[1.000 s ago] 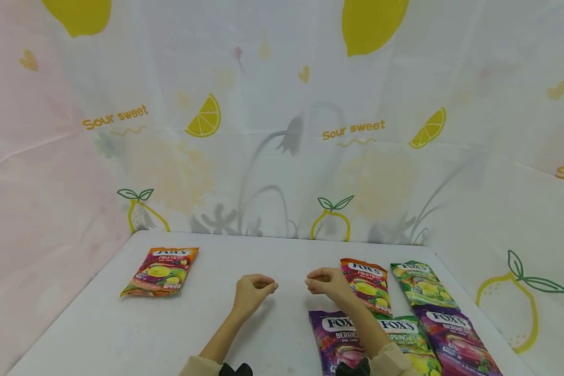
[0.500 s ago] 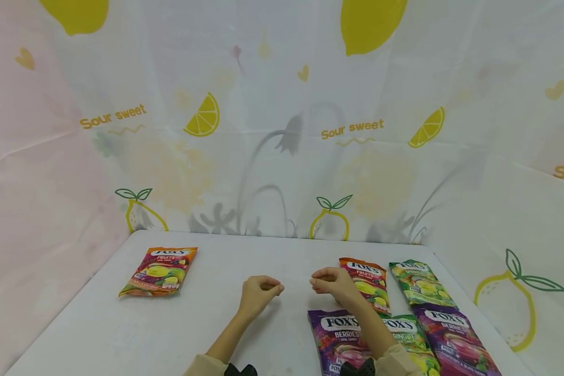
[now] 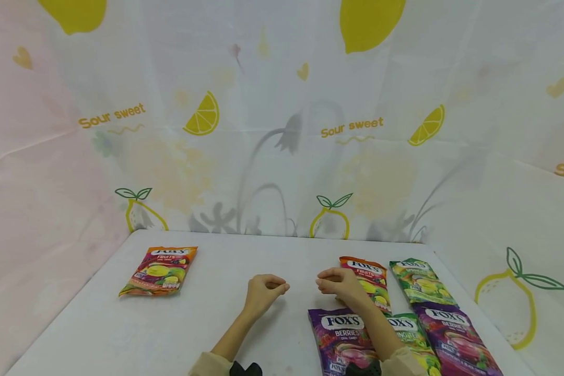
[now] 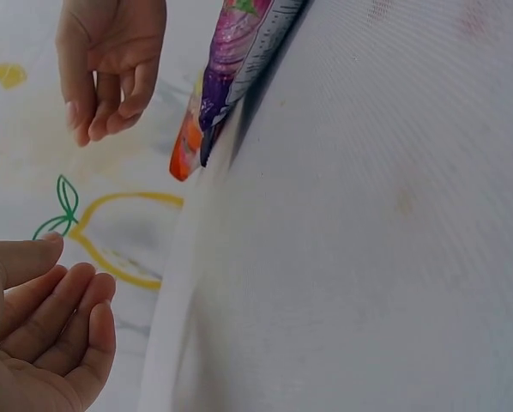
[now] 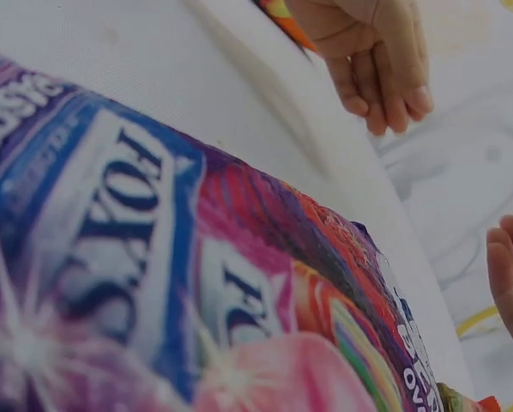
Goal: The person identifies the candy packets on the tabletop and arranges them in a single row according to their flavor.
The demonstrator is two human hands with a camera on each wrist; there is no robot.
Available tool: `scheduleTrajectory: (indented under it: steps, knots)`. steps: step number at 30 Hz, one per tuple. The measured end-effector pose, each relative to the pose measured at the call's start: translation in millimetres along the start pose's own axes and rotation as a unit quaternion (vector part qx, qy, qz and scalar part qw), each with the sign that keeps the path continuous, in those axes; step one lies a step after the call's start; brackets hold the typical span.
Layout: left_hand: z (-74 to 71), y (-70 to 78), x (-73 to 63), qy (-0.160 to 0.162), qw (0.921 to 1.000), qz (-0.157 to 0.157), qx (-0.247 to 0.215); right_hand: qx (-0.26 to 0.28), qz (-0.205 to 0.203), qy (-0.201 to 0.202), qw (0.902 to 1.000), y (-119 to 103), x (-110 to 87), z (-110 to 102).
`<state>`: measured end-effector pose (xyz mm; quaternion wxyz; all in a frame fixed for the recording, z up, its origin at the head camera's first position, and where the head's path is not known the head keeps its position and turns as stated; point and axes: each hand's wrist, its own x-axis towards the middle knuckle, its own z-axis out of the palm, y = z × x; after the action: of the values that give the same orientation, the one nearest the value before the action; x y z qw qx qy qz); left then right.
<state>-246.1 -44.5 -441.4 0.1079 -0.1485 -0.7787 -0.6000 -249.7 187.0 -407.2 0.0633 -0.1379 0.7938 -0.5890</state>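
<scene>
My left hand [image 3: 263,295] hovers above the middle of the white table, fingers loosely bent and holding nothing. Facing it across a gap, my right hand [image 3: 345,287] is likewise bare, raised in front of an orange-red Fox's Fruits candy bag [image 3: 376,286]. Under the right forearm lies a purple Fox's Berries candy bag [image 3: 340,339], which also fills much of the right wrist view. Beside it is a green Fox's candy bag [image 3: 418,347], partly covered by the forearm. In the left wrist view, the left hand [image 4: 46,343] shows relaxed fingers below the right hand [image 4: 119,60].
Another green candy bag [image 3: 423,282] lies at the back right, with a second purple Berries bag [image 3: 460,342] in front of it. A separate orange Fruits bag [image 3: 162,271] lies at the far left. Behind the table [image 3: 98,334] hangs a lemon-print cloth [image 3: 272,172].
Both hands have drifted a little to the right, keeping apart from each other. The bags lie where they were; the head view has shifted slightly.
</scene>
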Motion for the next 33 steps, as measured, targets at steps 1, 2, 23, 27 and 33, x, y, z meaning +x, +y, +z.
scheduleTrajectory:
  steps: [1,2,23,27,33]
  knots:
    - [0.5,0.4,0.2,0.0,1.0,0.001,-0.001,-0.002,0.002,0.001,1.0,-0.1,-0.7,-1.0]
    - [1.1,0.9,0.4,-0.001,1.0,0.004,-0.003,-0.005,0.005,0.003,1.0,-0.1,-1.2,-1.8]
    - [19.4,6.1,7.7,-0.005,0.9994,0.033,0.011,0.016,0.014,0.031,0.9993,-1.1,-6.3,-8.1]
    - [22.5,6.2,9.7,-0.003,0.9995,0.03,0.008,0.018,0.014,0.038,0.999,-1.3,-7.4,-10.9]
    - [26.2,7.4,12.9,0.002,0.9995,0.031,0.009,0.025,0.015,0.032,0.9991,-2.5,-11.1,-17.8]
